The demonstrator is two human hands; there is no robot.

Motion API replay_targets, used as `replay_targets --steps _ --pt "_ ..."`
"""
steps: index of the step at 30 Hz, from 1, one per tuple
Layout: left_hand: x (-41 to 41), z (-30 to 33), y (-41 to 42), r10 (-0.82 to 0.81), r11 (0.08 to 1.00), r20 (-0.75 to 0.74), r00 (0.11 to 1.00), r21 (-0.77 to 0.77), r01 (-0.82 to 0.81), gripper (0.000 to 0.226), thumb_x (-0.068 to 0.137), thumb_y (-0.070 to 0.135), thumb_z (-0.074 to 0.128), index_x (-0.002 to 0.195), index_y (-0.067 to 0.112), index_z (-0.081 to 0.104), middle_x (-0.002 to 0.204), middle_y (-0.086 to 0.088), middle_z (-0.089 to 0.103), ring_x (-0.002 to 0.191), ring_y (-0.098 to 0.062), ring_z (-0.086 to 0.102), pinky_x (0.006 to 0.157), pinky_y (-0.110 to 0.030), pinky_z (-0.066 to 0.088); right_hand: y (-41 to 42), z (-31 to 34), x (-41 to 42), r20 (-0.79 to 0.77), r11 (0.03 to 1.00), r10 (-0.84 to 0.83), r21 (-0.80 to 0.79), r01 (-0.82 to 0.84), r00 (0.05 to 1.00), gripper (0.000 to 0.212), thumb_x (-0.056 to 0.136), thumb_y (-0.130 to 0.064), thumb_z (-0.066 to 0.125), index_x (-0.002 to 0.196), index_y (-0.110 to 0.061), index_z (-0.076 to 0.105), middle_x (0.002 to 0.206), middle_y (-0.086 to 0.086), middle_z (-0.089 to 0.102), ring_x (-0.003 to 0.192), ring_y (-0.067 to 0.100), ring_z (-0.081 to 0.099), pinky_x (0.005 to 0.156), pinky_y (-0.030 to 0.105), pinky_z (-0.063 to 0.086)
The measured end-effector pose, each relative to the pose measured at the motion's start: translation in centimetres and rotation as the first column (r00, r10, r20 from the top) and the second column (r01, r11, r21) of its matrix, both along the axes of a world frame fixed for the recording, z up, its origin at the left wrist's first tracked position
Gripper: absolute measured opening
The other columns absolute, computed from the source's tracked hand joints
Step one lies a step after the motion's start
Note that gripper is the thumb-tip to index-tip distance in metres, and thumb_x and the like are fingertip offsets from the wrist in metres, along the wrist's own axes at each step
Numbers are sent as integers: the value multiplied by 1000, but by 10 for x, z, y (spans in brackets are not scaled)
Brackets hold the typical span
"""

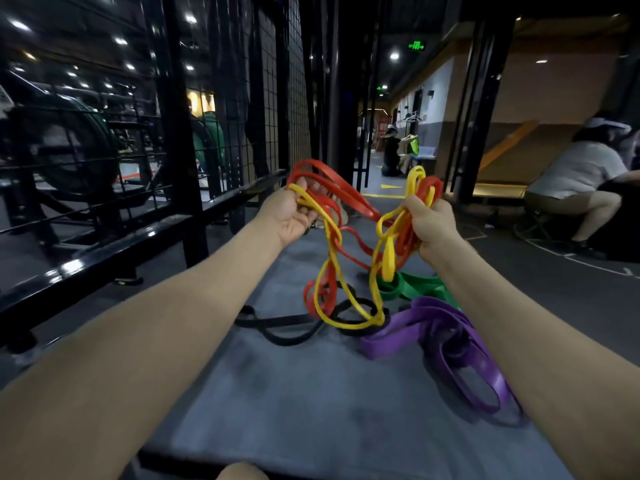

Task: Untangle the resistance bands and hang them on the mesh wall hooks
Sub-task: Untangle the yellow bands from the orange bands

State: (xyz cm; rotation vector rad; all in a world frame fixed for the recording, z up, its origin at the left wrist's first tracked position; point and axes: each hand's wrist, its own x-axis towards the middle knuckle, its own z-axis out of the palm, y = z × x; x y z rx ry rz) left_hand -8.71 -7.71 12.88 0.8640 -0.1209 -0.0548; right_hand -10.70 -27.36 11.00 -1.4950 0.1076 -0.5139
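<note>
Hands are holding the red-and-yellow tangle [349,237] above the grey surface [277,393]: left grip [294,213] and right grip [429,220] both curling around its loops. Black [287,327], green [415,284] and purple bands [450,341] are lying beneath the tangle; mesh wall [263,98] is standing left of it.

Left hand [292,214]: grips loops of the red rubber band [341,194] and thin yellow rubber band [330,261].
Right hand [427,221]: clutches the same tangle's far loops.
Below the grips: black band [284,322], wide purple band [446,327] and green band [420,284] lie on the grey mat [294,393].
Left of the grips: black mesh wall [263,98].
</note>
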Motion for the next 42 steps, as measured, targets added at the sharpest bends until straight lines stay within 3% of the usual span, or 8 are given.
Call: replay_targets --steps 11,15,19,21,25,28,34,42 --pt "-22 -37 56 41 968 -48 998 250 -28 22 99 12 42 81 10 55 65 0 65 75 -12 62 74 -32 53 35 -37 -13 -153 988 149 73 -140 977 18 88 -15 59 73 -11 50 67 6 55 59 21 56 65 37 49" --pt "-36 -80 79 92 842 -14 996 535 -70 28 97 -3 39 79 13 53 63 0 60 59 -10 61 51 -24 47 52 -71 -17 -230 961 275 41 -273 934 8 80 -9 66 78 -8 58 61 9 62 50 21 61 60 37 52" --pt "-42 -126 96 113 687 -1 994 723 -77 25 92 -6 46 81 15 52 74 -2 56 73 -15 55 58 -24 47 60 -116 -24 -280 921 329 -119 -372 902 15 75 0 71 71 -10 60 63 7 64 47 13 61 58 33 55" --pt "-36 -150 103 110 512 50 993 853 -100 26 86 -12 50 80 14 51 78 -4 55 75 -18 54 60 -24 48 61 -138 -24 -329 872 276 -309 -379 903 23 73 1 73 66 -14 57 61 2 59 40 -1 53 50 19 49" --pt "-32 -177 105 -152 -155 -178 972 976 154 60 72 -9 70 126 0 46 120 -11 55 102 -23 55 71 -18 50 50 -176 -10 -519 691 244 -500 -522 819 33 59 -10 84 68 -12 52 63 3 54 43 -1 45 57 26 45" --pt "-24 -173 95 -220 -356 -349 911 898 258 83 75 10 76 143 1 30 145 -7 38 132 -23 40 102 -25 38 40 -196 -1 -571 645 152 -561 -519 807 63 43 -38 87 85 -13 47 79 5 54 66 13 50 71 31 44" --pt "43 -186 41 -46 -42 104 993 993 -106 32 88 5 58 120 -2 57 124 -19 58 117 -29 54 94 -26 38 29 -195 7 -577 547 92 -652 -525 812 55 66 -29 82 109 -8 54 108 8 63 91 18 55 75 26 42" --pt "117 -249 -17 -285 -361 49 957 920 -154 62 89 13 58 140 37 35 148 -10 16 128 -39 35 108 -44 34 2 -218 53 -651 511 233 -550 -660 723 43 58 -38 85 79 -9 62 72 0 59 70 15 57 68 38 50"
